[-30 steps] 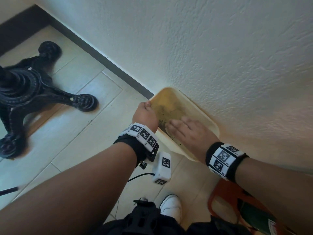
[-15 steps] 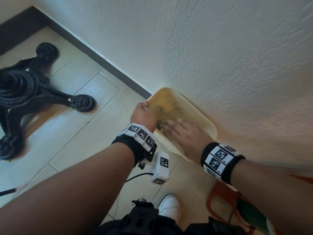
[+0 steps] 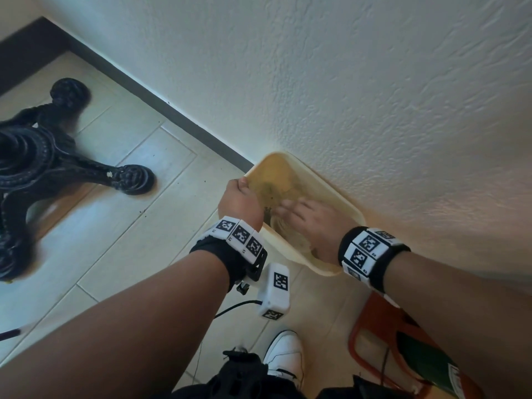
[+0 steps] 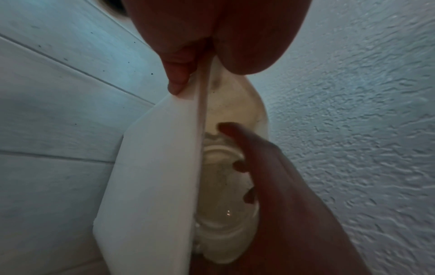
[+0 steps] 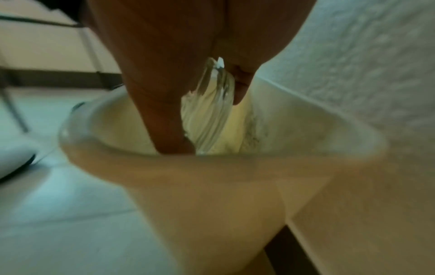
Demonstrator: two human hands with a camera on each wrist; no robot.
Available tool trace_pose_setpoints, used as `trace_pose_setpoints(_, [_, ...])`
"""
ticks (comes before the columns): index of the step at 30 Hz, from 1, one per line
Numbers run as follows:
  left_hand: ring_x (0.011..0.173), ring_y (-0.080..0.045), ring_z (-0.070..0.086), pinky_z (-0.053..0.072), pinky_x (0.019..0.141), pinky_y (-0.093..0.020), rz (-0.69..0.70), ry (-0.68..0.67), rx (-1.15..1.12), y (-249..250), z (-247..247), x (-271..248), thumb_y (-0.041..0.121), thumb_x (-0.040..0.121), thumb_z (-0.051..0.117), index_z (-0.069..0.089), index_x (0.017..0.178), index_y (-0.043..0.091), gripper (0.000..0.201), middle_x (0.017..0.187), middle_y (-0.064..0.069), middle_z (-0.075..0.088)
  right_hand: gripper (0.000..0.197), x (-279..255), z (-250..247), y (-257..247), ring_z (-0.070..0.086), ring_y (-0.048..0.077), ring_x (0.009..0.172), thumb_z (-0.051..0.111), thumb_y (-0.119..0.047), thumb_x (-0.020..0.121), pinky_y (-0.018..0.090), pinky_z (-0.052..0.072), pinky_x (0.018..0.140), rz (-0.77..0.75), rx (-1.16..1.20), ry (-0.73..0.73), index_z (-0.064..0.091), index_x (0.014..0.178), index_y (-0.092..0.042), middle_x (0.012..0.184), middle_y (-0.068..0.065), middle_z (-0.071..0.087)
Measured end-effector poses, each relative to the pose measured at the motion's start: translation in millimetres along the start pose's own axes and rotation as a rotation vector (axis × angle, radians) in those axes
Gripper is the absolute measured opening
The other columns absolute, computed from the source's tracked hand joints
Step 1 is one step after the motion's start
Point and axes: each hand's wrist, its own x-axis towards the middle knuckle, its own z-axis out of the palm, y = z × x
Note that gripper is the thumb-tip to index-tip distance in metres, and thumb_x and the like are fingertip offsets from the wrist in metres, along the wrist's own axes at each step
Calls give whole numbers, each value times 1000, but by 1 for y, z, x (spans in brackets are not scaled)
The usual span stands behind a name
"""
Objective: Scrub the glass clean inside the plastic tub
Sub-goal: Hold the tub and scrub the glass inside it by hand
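A cream plastic tub [image 3: 331,191] stands on the tiled floor against the wall, with yellowish water in it. My left hand [image 3: 240,200] pinches the tub's left rim; in the left wrist view the thumb and fingers clamp that rim [image 4: 200,104]. My right hand [image 3: 311,217] reaches down inside the tub and grips a clear ribbed glass [image 5: 207,115] between thumb and fingers. The left wrist view shows the glass [image 4: 219,158] lying low in the tub under my right fingers. From the head view the glass [image 3: 283,226] is only a blurred pale shape.
A textured white wall [image 3: 374,82] rises right behind the tub. A black ornate table base [image 3: 43,168] stands on the floor at the left. A white shoe [image 3: 285,355], a white tracker box [image 3: 275,289] and an orange frame [image 3: 374,321] holding a green bottle [image 3: 426,361] are close to me.
My right hand has slid a little along the tub toward the left hand with the glass. The left hand has kept its hold on the rim.
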Motion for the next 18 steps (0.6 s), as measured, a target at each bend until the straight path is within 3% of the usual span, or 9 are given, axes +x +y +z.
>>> trace_pose_setpoints(2, [74, -24, 51, 38, 68, -30, 0, 5, 0, 1, 1, 0, 33, 103, 26, 58, 112, 11, 40, 83, -4, 58, 110, 3, 1, 3, 35, 36, 134, 73, 3, 55, 51, 42, 101, 56, 17, 5, 18, 148, -17, 153, 9, 32])
trace_pose_setpoints(5, [75, -24, 51, 37, 68, -30, 9, -2, 7, 0, 2, 0, 33, 103, 26, 58, 111, 11, 40, 84, -3, 58, 106, 3, 5, 3, 41, 39, 128, 72, 6, 53, 53, 45, 97, -63, -7, -13, 26, 146, -11, 150, 14, 38])
trace_pose_setpoints(9, [73, -25, 54, 38, 66, -30, -5, 13, 8, 1, 3, -1, 34, 103, 26, 58, 113, 11, 40, 79, -1, 56, 106, -1, 2, 3, 41, 40, 129, 75, 4, 55, 54, 42, 100, 116, 23, 75, 24, 146, -12, 148, 14, 40])
trace_pose_setpoints(12, [71, -23, 53, 37, 66, -30, -32, 18, -24, 2, 4, -3, 34, 103, 25, 57, 113, 13, 40, 67, 5, 50, 106, 0, 8, -1, 39, 39, 131, 75, 4, 57, 54, 41, 101, -2, 52, -4, 22, 147, -13, 152, 14, 36])
trace_pose_setpoints(16, [72, -24, 54, 36, 65, -30, -55, 43, -35, 3, 6, -7, 34, 104, 25, 56, 112, 13, 39, 64, 9, 45, 109, 6, -2, 7, 36, 32, 133, 81, -9, 60, 49, 37, 107, 148, 77, 79, 18, 148, -15, 152, 10, 35])
trace_pose_setpoints(18, [73, -23, 52, 35, 66, -30, -57, 50, -42, 4, 7, -9, 33, 104, 24, 56, 111, 12, 39, 67, 7, 47, 107, 9, -5, 5, 34, 32, 134, 82, -9, 60, 49, 36, 107, 76, 61, 48, 23, 148, -13, 152, 11, 34])
